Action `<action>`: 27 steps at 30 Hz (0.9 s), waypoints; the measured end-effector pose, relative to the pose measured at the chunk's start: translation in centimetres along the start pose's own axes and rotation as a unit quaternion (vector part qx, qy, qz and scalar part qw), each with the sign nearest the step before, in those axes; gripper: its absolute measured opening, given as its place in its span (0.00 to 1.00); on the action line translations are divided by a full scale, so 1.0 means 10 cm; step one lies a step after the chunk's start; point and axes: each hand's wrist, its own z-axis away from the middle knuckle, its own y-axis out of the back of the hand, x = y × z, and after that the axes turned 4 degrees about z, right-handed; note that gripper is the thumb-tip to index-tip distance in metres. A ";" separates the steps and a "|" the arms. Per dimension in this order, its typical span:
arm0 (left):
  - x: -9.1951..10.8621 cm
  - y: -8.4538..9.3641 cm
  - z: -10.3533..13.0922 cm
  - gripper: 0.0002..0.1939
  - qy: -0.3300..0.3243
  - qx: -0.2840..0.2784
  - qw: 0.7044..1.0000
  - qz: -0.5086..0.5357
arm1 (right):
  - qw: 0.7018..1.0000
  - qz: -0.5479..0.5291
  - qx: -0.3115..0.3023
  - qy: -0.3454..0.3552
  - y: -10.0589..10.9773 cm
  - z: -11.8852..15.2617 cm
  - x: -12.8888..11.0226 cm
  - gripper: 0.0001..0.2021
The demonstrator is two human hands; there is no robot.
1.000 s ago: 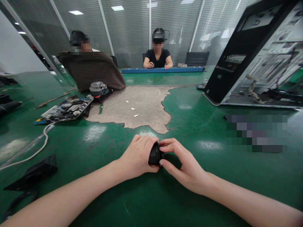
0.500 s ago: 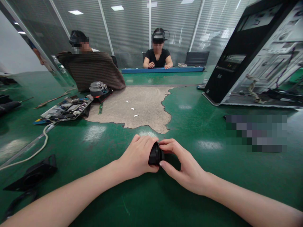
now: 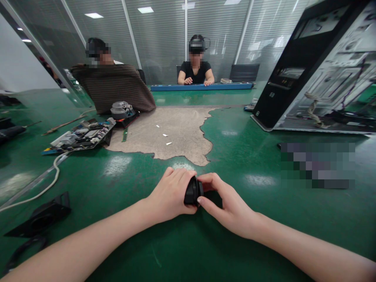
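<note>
My left hand [image 3: 173, 194] is wrapped over a small black part [image 3: 192, 192] that looks like rounded plastic with a stepped rim, just above the green table. The palm and fingers hide its left side, so its exact kind cannot be told. From the right, my right hand [image 3: 227, 205] grips the rim at the part's exposed end, thumb below and fingers above. An open gap shows between that thumb and the palm. Beyond both hands lies the front edge of a bare, worn patch [image 3: 176, 117] in the green tabletop.
A circuit board [image 3: 84, 135] and a metal-finned cooler [image 3: 121, 110] lie to the left, near a pale cable [image 3: 55, 172]. A black bracket [image 3: 42, 217] is closer by. An open computer case [image 3: 311, 74] stands right. Two people sit across; one is behind a blue bar [image 3: 202, 87].
My right thumb and fingers have shifted slightly around the black part's right end. The left hand keeps its place.
</note>
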 end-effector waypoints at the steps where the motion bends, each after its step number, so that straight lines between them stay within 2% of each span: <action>1: 0.00 0.00 0.00 0.29 -0.001 0.000 1.000 0.000 | 1.000 0.005 0.009 0.011 0.00 0.00 0.00 0.14; 6: 0.00 0.00 0.01 0.28 -0.005 0.003 1.000 0.006 | 0.998 0.012 0.031 0.047 0.01 -0.01 0.02 0.10; 8: 0.00 0.00 0.01 0.28 -0.004 0.004 1.000 0.006 | 0.999 0.003 0.032 0.040 0.01 -0.01 0.03 0.09; 13: 0.00 -0.01 0.01 0.29 0.000 0.002 1.000 0.004 | 1.000 -0.017 0.014 -0.002 -0.02 -0.01 0.03 0.15; 16: 0.01 0.00 0.00 0.29 0.000 0.000 1.000 0.002 | 1.000 -0.015 -0.001 -0.012 -0.02 -0.01 0.03 0.15; 20: 0.01 0.00 0.00 0.28 0.000 0.000 1.000 0.004 | 1.000 0.002 0.017 0.021 0.00 0.00 0.01 0.15; 23: 0.00 0.00 0.00 0.28 -0.001 0.004 1.000 0.006 | 0.999 0.010 0.031 0.040 0.02 0.00 0.01 0.12; 27: -0.01 -0.01 0.01 0.28 -0.001 0.006 1.000 0.008 | 0.999 -0.001 0.028 0.028 0.00 -0.01 0.03 0.10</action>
